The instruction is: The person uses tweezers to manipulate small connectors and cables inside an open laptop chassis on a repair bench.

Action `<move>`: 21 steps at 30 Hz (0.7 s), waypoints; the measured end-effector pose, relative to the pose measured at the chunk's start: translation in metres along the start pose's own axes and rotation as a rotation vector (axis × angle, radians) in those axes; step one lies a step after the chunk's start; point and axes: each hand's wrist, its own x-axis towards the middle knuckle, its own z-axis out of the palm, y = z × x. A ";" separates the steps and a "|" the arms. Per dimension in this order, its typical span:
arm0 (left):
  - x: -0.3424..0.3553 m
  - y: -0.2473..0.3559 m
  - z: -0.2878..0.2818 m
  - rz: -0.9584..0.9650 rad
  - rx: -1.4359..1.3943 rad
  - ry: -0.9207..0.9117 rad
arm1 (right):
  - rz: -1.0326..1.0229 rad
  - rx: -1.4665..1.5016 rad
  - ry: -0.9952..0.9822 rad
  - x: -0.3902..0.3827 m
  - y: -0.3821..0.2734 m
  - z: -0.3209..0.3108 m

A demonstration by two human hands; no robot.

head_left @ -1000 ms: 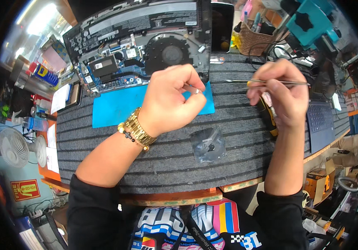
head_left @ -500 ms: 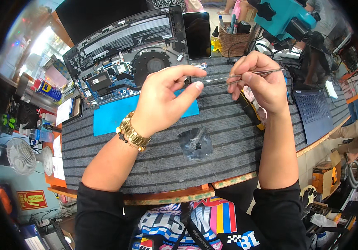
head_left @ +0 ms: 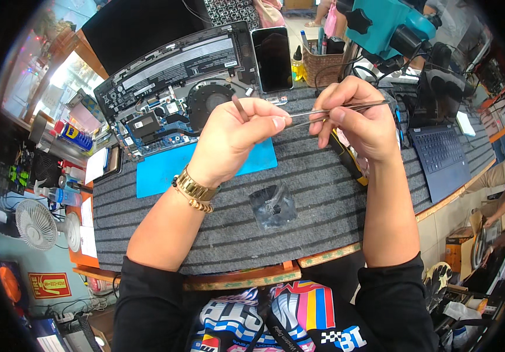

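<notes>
Surface: grey ribbed mat (head_left: 317,193) covered the counter (head_left: 241,280), with a blue pad (head_left: 164,170) lying on it under the left wrist.
Left hand: the left hand (head_left: 235,138) was raised above the mat, fingers (head_left: 273,122) pinched together at the tweezer tips; whatever small part sat between them was too small to make out. A thin dark stick (head_left: 239,108) rose from the top of this hand.
Right hand: the right hand (head_left: 361,120) gripped the metal tweezers (head_left: 335,110) between thumb and forefinger, the tool lying nearly level and pointing toward the left fingertips.
Opened laptop: an opened laptop (head_left: 173,88) lay beyond the hands, its board and round fan exposed.
Phone: a dark phone (head_left: 272,57) lay just beside the laptop's right edge.
Plastic bag: a small clear bag (head_left: 272,205) lay on the mat below the hands, apart from both.
Right side: a closed blue laptop (head_left: 440,158) sat near the counter's right edge.
Far edge: a woven basket (head_left: 323,63) of tools stood behind the phone.
</notes>
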 end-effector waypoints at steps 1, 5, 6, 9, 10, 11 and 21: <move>0.001 -0.001 -0.001 0.002 0.000 0.000 | -0.008 0.004 0.010 0.000 0.000 0.001; 0.001 -0.003 -0.004 0.005 -0.097 -0.027 | -0.027 0.015 -0.003 0.000 0.000 0.003; 0.000 -0.003 -0.004 0.006 -0.088 -0.017 | -0.026 0.014 -0.003 0.000 0.001 0.002; 0.001 -0.002 -0.005 0.015 -0.094 -0.014 | -0.016 0.020 -0.019 0.000 0.003 0.002; 0.001 -0.002 -0.005 0.016 -0.094 -0.013 | -0.015 0.038 -0.027 0.000 0.004 0.002; 0.001 -0.002 -0.005 0.012 -0.122 -0.009 | -0.016 0.058 -0.036 0.001 0.005 0.002; 0.004 -0.015 -0.012 0.108 -0.342 -0.200 | 0.008 0.200 -0.072 0.002 0.010 0.005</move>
